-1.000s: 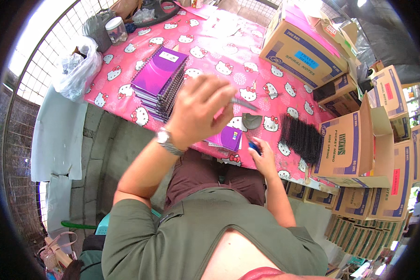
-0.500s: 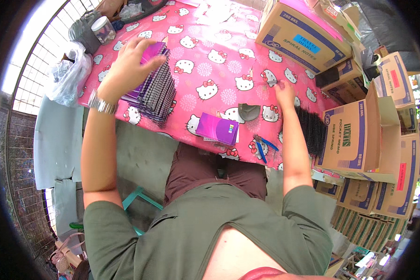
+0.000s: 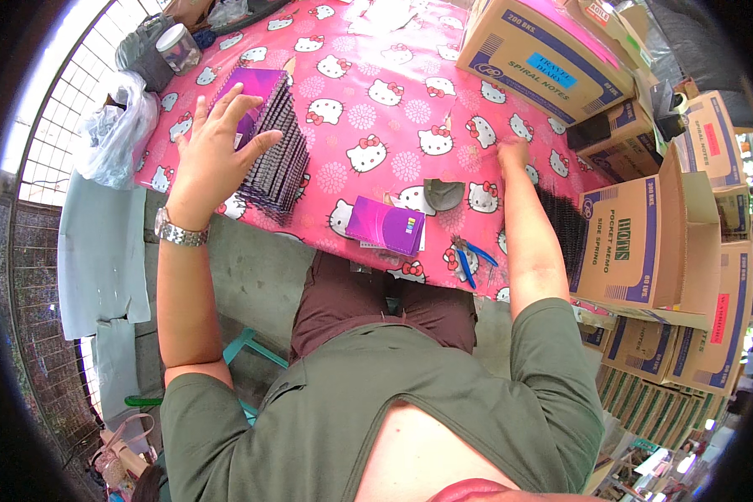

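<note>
My left hand [image 3: 213, 155] lies with fingers spread on top of a stack of purple spiral notebooks [image 3: 274, 151] at the left of the pink cartoon-cat tablecloth [image 3: 376, 117]. My right hand [image 3: 510, 153] reaches to the right side of the table, fingers curled near a pile of black spiral coils [image 3: 571, 238]; whether it grips anything is unclear. A single purple notebook [image 3: 385, 226] lies near the table's front edge, with a small dark grey piece [image 3: 442, 194] beside it and blue-handled pliers [image 3: 470, 255] to its right.
Open cardboard boxes [image 3: 636, 243] stand stacked at the right, and another large box [image 3: 544, 50] sits at the back of the table. A clear plastic jar [image 3: 177, 48] and a white plastic bag [image 3: 113, 138] are at the left, by a metal window grille.
My left hand has swung from the table's middle to the notebook stack at the left and settled on it. My right hand moved from the pliers near the front edge up toward the coils.
</note>
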{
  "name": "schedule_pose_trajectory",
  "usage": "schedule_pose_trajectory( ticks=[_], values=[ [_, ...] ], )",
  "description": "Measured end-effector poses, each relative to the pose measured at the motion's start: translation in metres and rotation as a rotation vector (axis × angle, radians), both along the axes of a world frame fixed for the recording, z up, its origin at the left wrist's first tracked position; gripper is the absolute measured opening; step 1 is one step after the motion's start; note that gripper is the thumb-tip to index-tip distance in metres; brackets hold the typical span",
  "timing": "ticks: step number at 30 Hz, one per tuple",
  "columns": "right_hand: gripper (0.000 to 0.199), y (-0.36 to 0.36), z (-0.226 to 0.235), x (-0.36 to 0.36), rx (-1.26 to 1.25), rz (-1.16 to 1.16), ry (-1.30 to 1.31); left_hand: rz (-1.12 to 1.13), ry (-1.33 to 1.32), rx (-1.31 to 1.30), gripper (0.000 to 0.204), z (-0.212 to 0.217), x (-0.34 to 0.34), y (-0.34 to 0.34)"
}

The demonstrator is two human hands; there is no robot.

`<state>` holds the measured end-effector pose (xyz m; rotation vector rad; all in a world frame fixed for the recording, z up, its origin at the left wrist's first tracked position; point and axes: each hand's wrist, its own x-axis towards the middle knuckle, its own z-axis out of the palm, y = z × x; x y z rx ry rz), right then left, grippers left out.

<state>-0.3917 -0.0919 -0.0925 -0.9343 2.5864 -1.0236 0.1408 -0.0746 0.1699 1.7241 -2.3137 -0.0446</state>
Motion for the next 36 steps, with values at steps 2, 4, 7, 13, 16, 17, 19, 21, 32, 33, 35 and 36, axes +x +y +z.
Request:
schedule_pose_trajectory(
  ticks=[2, 4, 7, 13, 16, 17, 19, 21, 32, 33, 35, 36],
  values=[
    [0.033, -0.010, 0.023, 0.046, -0.215, -0.144, -0.415, 0.077, -0.128, -0.175, 0.065, 0.001, 0.005, 0.016],
    [0.025, -0.001, 0.038, -0.030, -0.544, -0.154, -0.648, -0.167, 0.112, -0.312, 0.062, -0.009, -0.036, 0.016],
    [0.012, -0.001, 0.066, -0.023, -0.900, -0.026, -0.884, -0.635, 0.224, -0.182, 0.053, -0.053, -0.089, 0.057],
    [0.011, 0.083, 0.178, 0.089, -1.015, 0.428, -0.791, -0.927, -0.039, -0.015, 0.026, -0.213, -0.118, 0.091],
    [0.016, 0.139, 0.176, 0.129, -0.804, 0.553, -0.593, -0.992, -0.095, 0.080, 0.026, -0.202, -0.123, 0.086],
    [0.018, 0.158, 0.160, 0.136, -0.664, 0.567, -0.493, -1.018, -0.096, 0.127, 0.026, -0.197, -0.124, 0.082],
    [0.019, 0.186, 0.134, 0.167, -0.346, 0.511, -0.514, -1.006, -0.063, 0.219, 0.026, -0.182, -0.125, 0.072],
    [0.021, 0.201, 0.092, 0.184, -0.183, 0.608, -0.367, -1.028, -0.113, 0.242, 0.026, -0.180, -0.127, 0.069],
    [0.027, 0.221, 0.071, 0.215, -0.221, 0.762, -0.155, -0.984, -0.182, 0.326, 0.027, -0.169, -0.123, 0.070],
    [0.026, 0.219, 0.077, 0.218, -0.248, 0.739, -0.171, -0.955, -0.140, 0.296, 0.028, -0.161, -0.123, 0.070],
    [0.025, 0.215, 0.080, 0.222, -0.278, 0.691, -0.200, -0.902, -0.051, 0.155, 0.028, -0.163, -0.126, 0.071],
    [0.024, 0.213, 0.081, 0.223, -0.281, 0.672, -0.214, -0.872, -0.002, 0.044, 0.027, -0.172, -0.127, 0.074]
  ],
)
